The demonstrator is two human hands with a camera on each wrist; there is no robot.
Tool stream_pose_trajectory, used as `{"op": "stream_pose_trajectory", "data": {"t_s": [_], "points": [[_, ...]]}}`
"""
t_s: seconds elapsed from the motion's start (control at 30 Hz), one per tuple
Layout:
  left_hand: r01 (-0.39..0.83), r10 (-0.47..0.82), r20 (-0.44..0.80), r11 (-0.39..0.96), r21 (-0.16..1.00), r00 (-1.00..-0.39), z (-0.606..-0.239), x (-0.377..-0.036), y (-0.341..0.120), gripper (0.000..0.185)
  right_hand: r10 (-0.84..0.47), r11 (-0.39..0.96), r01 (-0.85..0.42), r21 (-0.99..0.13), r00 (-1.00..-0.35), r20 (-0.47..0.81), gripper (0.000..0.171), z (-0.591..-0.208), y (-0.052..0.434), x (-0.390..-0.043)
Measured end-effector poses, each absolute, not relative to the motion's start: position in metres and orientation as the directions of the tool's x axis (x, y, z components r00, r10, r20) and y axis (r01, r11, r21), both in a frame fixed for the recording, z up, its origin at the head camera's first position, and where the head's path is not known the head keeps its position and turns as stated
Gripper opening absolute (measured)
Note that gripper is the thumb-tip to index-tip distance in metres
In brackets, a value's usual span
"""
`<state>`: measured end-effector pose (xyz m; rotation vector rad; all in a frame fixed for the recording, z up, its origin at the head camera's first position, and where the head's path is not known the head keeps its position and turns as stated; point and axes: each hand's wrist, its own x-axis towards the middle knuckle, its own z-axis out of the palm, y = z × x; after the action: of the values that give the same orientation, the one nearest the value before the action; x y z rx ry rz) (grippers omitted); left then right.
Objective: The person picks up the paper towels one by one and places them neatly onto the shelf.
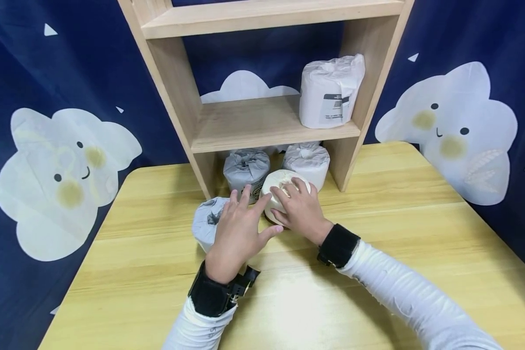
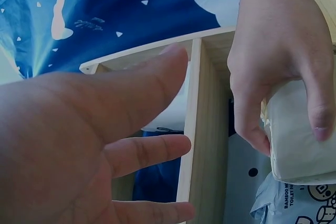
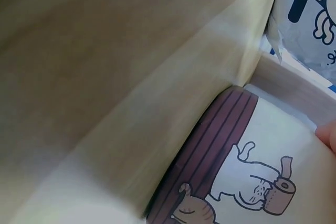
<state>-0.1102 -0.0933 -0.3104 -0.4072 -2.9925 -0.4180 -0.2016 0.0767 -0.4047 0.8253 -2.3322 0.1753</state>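
Okay, my right hand (image 1: 301, 206) is curled over the cream toilet roll (image 1: 280, 189), fingers wrapped down its top and side, gripping it; the roll stands on the table (image 1: 376, 233) right in front of the wooden shelf (image 1: 245, 121). My left hand (image 1: 238, 228) has its fingers spread and holds nothing, hovering just beside that roll and over a grey wrapped roll (image 1: 206, 221) at its left. Two more wrapped rolls sit under the shelf, grey (image 1: 246, 167) and white (image 1: 308, 160). Another white roll (image 1: 330, 92) stands on the shelf's middle board, right side.
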Motion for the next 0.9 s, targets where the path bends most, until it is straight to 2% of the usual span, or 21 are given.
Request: {"op": "stream_pose_trajectory", "data": {"t_s": [0.9], "points": [[0.265, 0.247, 0.101, 0.930, 0.256, -0.964, -0.3079, -0.1081, -0.0928, 0.072, -0.536, 0.755, -0.649, 0.096, -0.526, 0.660, 0.049, -0.4046, 0.0811, -0.2021]]}}
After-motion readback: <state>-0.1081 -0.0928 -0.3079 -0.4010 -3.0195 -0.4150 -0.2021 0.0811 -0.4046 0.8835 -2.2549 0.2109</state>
